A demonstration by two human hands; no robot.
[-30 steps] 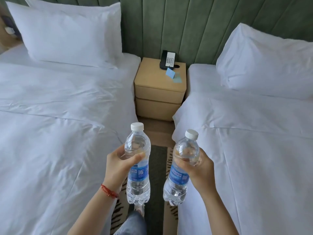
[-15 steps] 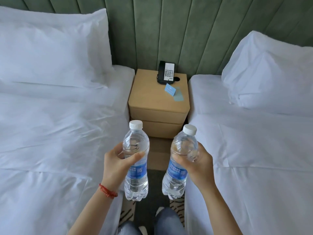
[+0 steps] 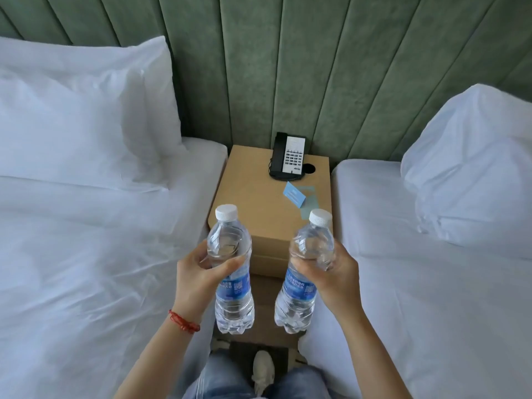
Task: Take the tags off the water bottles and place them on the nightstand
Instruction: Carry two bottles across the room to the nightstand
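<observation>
My left hand [image 3: 198,276] grips a clear water bottle [image 3: 231,249] with a white cap and a blue label, held upright. My right hand [image 3: 335,273] grips a second such bottle [image 3: 305,269], tilted slightly to the right. Both bottles hang in the air just in front of the tan nightstand [image 3: 253,203], which stands between the two beds. No tag shows on either bottle neck.
A black-and-white telephone [image 3: 289,156] sits at the back of the nightstand, with a blue card [image 3: 294,195] in front of it. White beds [image 3: 86,254] flank the gap; a pillow [image 3: 72,119] lies on the left, another pillow [image 3: 472,168] on the right. My knees and a shoe [image 3: 263,370] show below.
I have walked forward between the beds; the nightstand is much nearer and now lies just behind the bottles. Both hands keep the same grip on their bottles.
</observation>
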